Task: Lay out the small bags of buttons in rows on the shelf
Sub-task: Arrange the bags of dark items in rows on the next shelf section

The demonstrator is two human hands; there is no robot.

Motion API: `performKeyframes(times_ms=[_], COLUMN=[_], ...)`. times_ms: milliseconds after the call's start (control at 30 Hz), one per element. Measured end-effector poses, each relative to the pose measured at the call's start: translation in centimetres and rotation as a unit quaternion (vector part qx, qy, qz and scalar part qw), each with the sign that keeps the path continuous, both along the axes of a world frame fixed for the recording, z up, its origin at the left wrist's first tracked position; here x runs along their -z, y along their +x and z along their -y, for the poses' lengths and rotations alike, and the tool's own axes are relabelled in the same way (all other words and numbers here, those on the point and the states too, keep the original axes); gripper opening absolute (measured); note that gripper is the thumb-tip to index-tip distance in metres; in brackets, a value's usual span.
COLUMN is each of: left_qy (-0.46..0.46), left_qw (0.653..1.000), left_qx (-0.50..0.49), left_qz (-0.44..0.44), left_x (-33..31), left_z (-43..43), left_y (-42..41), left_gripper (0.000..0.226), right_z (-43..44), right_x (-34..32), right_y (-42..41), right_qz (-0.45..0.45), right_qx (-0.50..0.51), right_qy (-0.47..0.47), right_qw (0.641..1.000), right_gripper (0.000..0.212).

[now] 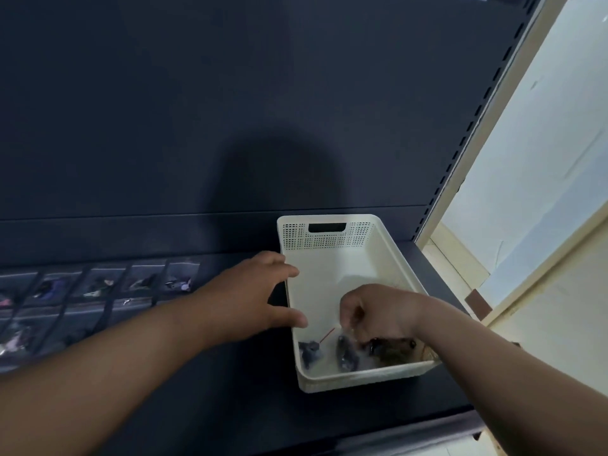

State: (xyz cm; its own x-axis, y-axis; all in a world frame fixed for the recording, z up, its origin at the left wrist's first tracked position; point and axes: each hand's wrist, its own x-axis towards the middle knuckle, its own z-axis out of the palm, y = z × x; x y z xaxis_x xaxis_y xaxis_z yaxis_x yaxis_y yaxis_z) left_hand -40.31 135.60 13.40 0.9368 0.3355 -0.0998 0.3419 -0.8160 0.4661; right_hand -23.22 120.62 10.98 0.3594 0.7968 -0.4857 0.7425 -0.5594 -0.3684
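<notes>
A cream plastic basket (332, 222) stands on the dark shelf (230, 373), right of centre. A few small clear bags of dark buttons lie at its near end; one is a loose bag (309, 353). My right hand (378, 315) reaches into the basket and pinches the top of another bag (346, 353). My left hand (253, 294) is spread, its fingers and thumb straight, against the basket's left rim. Two rows of laid-out button bags (98, 284) lie on the shelf to the left.
The shelf's dark back panel (230, 110) rises behind. A slotted upright (467, 126) marks the shelf's right end, with a pale wall (543, 159) beyond. Bare shelf shows in front of the basket and between it and the rows.
</notes>
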Motion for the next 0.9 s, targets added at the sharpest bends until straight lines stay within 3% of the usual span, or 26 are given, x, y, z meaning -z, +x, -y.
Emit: performKeyframes(times_ms=[67,167,433,500,600,700,767,900], left_qy=[-0.005,-0.005,0.021,-0.040,-0.261,-0.404,-0.449,-0.480], left_qw=[1.000,1.000,0.999,0.997,0.956,0.899,0.872,0.840], left_qx=[-0.004,-0.007,-0.021,-0.049,-0.097,-0.126,-0.154,-0.205], left_qz=[-0.002,-0.001,0.023,0.051,0.089,0.109,0.121,0.148], left_x=[0.0,0.1,-0.1,-0.8,-2.1,-3.0,-3.2,-3.3], left_z=[0.1,0.3,1.9,2.4,3.0,3.4,3.2,1.8], left_y=[0.1,0.3,1.1,1.5,2.2,2.1,1.6,-0.1], left_gripper=[0.082,0.082,0.082,0.080,0.071,0.018,0.007,0.013], right_z=[-0.5,-0.9,-0.9,-0.9,-1.2,-1.9,-2.4,-3.7], right_x=[-0.2,-0.8,-4.5,-5.2,-6.2,-6.9,-7.3,-7.7], right_y=[0.2,1.0,2.0,1.7,0.6,-0.9,-1.8,-3.5], right_qz=[-0.022,-0.097,-0.260,-0.297,-0.331,-0.346,-0.355,-0.380], right_qx=[0.008,0.054,0.150,0.158,0.149,0.135,0.134,0.165], right_qy=[0.039,0.107,0.250,0.273,0.292,0.296,0.302,0.333], right_qw=[0.999,0.988,0.921,0.901,0.885,0.880,0.874,0.847], right_gripper=[0.010,0.016,0.017,0.016,0.016,0.015,0.013,0.015])
